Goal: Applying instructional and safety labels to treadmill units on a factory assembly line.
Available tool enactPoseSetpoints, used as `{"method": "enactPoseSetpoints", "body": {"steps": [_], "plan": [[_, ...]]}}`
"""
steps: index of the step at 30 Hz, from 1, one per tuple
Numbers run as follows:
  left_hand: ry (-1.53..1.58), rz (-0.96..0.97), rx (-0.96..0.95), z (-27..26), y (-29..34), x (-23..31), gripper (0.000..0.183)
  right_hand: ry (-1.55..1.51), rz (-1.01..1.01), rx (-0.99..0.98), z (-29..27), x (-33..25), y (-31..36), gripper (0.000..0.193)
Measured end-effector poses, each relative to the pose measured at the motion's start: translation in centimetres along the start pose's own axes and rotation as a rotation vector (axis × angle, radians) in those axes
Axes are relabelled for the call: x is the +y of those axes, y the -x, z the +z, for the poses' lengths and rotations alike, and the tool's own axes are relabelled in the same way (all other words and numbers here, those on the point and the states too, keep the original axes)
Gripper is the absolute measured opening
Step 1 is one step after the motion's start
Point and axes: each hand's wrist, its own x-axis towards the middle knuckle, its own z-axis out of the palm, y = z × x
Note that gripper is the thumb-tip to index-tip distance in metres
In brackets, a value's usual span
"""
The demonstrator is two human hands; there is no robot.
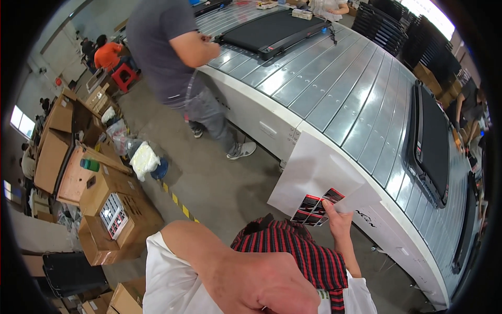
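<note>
My right hand (340, 215) pinches a small sheet of red-and-black printed labels (312, 209), thumb on its right side. Right behind the labels, a large white paper sheet (314, 170) slants against the side of the long table. Whether the labels are joined to this sheet, I cannot tell. My left forearm crosses low in front of me, and my left hand (280, 285) is close to the camera with its fingers curled in. Anything in those fingers is hidden.
The long metal-slatted table (334, 94) carries a black treadmill-like deck (274, 32) far off and another (431, 146) at right. A person (167, 52) stands at its left side. Left are an open cardboard box (117, 209) with printed sheets and a blue stool (159, 168).
</note>
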Motion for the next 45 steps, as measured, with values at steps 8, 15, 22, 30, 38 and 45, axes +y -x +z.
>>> {"method": "enactPoseSetpoints", "body": {"steps": [8,15,22,30,38,45], "plan": [[0.212,0.198,0.037,0.5,-3.1,-6.0,0.007,0.013,0.030,0.101,-4.9,0.7,-1.8,0.025],[0.234,0.200,-0.044,-1.2,-6.5,-8.2,0.006,0.029,0.010,0.116,-8.8,1.3,-4.0,0.026],[0.065,0.367,0.019,-2.2,-7.4,-9.7,0.008,0.023,0.025,0.063,-9.8,1.7,-5.8,0.029],[0.047,0.407,0.078,-4.5,-6.0,-8.4,0.010,0.051,0.049,0.063,-6.1,1.6,-7.0,0.027],[0.053,0.403,0.011,-6.7,-3.1,-6.0,0.010,0.071,0.018,0.021,-1.9,1.1,-7.6,0.026],[0.210,0.253,-0.085,-8.0,-1.5,-4.6,0.009,0.017,0.025,0.014,0.3,1.7,-7.4,0.027]]}}
